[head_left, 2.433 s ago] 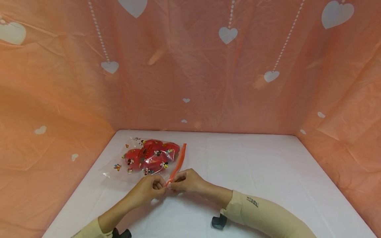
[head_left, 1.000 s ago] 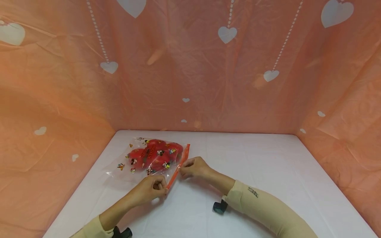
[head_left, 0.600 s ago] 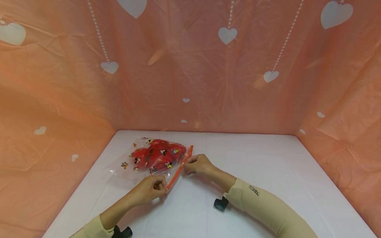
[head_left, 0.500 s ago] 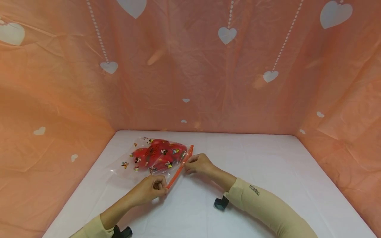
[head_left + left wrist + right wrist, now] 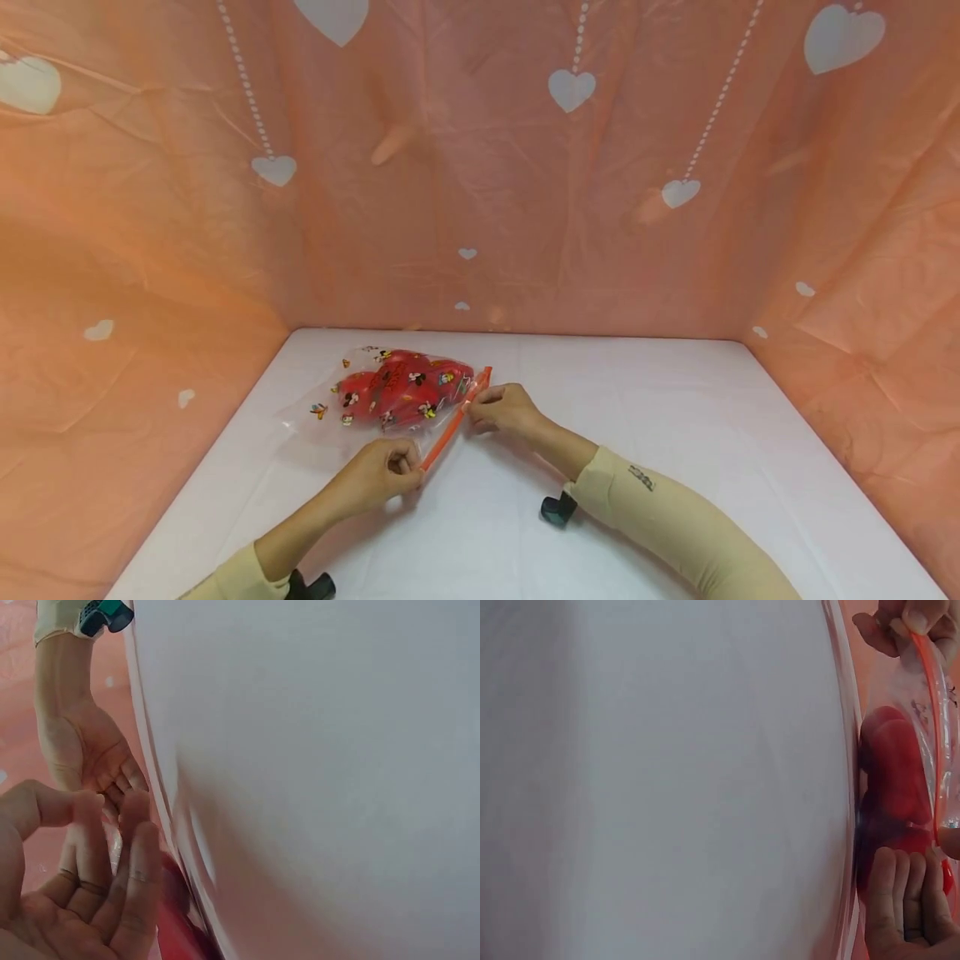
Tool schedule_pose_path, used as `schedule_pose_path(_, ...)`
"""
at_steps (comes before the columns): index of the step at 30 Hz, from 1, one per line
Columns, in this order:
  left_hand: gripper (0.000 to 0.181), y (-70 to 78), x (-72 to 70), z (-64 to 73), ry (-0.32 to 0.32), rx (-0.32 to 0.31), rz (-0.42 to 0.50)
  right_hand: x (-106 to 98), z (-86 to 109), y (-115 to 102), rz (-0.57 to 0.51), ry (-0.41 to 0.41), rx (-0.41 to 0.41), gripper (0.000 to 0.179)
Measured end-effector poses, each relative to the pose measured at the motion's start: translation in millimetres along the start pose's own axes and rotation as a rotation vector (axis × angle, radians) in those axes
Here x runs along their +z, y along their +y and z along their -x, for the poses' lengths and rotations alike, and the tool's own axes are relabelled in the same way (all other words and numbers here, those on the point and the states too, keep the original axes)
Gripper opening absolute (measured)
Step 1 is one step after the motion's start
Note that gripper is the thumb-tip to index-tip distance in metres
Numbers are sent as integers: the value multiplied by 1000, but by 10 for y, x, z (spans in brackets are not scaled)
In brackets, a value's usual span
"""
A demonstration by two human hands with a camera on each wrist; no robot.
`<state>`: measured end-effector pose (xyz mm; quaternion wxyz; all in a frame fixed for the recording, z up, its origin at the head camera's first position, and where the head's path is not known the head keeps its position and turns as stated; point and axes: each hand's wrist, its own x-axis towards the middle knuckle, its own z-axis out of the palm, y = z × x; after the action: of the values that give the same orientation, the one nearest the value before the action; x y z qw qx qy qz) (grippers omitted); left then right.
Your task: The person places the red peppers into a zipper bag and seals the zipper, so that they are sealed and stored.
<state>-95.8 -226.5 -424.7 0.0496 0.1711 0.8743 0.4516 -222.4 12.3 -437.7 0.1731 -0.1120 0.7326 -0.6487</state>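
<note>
A clear zip bag (image 5: 318, 432) printed with cartoon figures lies on the left half of the table in the head view. Several red rounded things (image 5: 397, 385) show through its plastic, bunched toward the mouth. Along that mouth runs an orange zip strip (image 5: 447, 437). My left hand (image 5: 381, 473) pinches the strip's near end between thumb and finger. Farther up, past its middle, my right hand (image 5: 510, 410) pinches the same strip. In the right wrist view, the strip (image 5: 935, 697) stretches between both hands, with red things (image 5: 896, 765) behind the plastic.
A white cloth-covered table (image 5: 637, 433) spreads under the bag and both arms. Orange curtains (image 5: 517, 208) with white hearts enclose its back and sides. Black wrist cameras (image 5: 558, 509) hang beneath the beige sleeves (image 5: 667, 525).
My right hand has slid from beside the left hand along the orange strip, away from me and rightward. The bag has shifted slightly right. My left hand keeps its pinch at the near end.
</note>
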Motion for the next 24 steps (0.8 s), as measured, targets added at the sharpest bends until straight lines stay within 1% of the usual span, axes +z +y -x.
schedule_pose_path(4, 8, 26, 11, 17, -1, -50, 21, 27, 23, -22, -12, 20, 16, 10)
schedule_pose_path(7, 12, 33, 7, 18, -11, -79, 28, 43, 42, -35, -15, 30, 27, 11)
schedule_pose_path(10, 15, 31, 4, 12, -11, -93, 20, 52, 53, -35, -12, 32, 20, 11)
schedule_pose_path(13, 15, 37, 15, 4, -2, -106, 40, 49, 48, -30, -5, 36, 4, 11)
schedule_pose_path(17, 14, 59, 21, 5, 15, -119, 61, 46, 28, -26, 1, 41, -3, 11)
schedule_pose_path(21, 17, 86, 11, 8, 32, -113, 21, 38, 15, -28, -2, 35, 3, 11)
schedule_pose_path(24, 19, 99, 6, 6, 30, -97, 0, 26, 17, -34, -5, 28, 18, 11)
